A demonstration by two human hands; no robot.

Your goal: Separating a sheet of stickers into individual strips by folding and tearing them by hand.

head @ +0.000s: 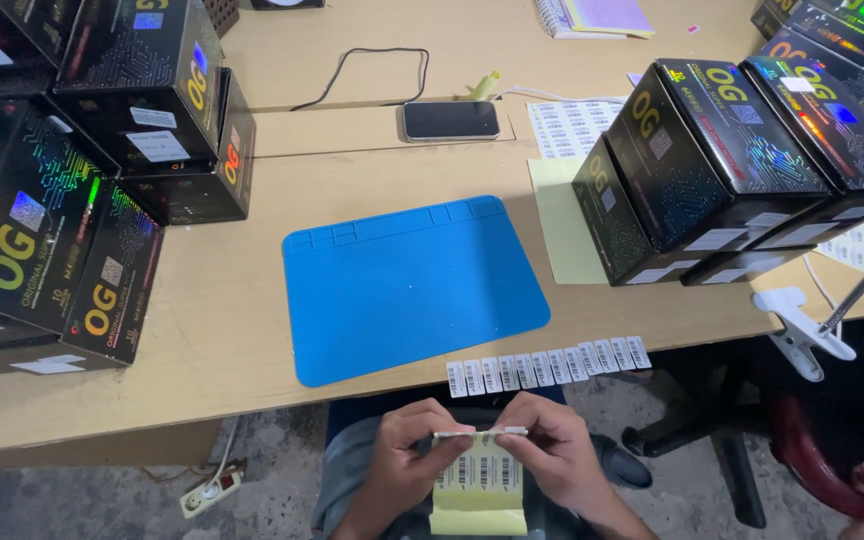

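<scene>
Both the left hand [402,455] and right hand [552,450] pinch a label sheet [480,480] below the bench [232,330] edge; a careless peel could tear or curl a sticker.

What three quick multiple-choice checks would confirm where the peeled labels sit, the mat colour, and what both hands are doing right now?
1. The row of small barcode labels is stuck:
A. along the table's near edge
B. on the phone
C. on the blue mat

2. The mat is:
A. yellow
B. blue
C. black

3. The left hand and right hand:
A. rest flat on the table
B. lift a box
C. together pinch a label sheet

Answers: 1 A, the row runs along the edge right of the mat; 2 B, plainly blue; 3 C, both thumbs and fingers meet at the sheet's top.
</scene>
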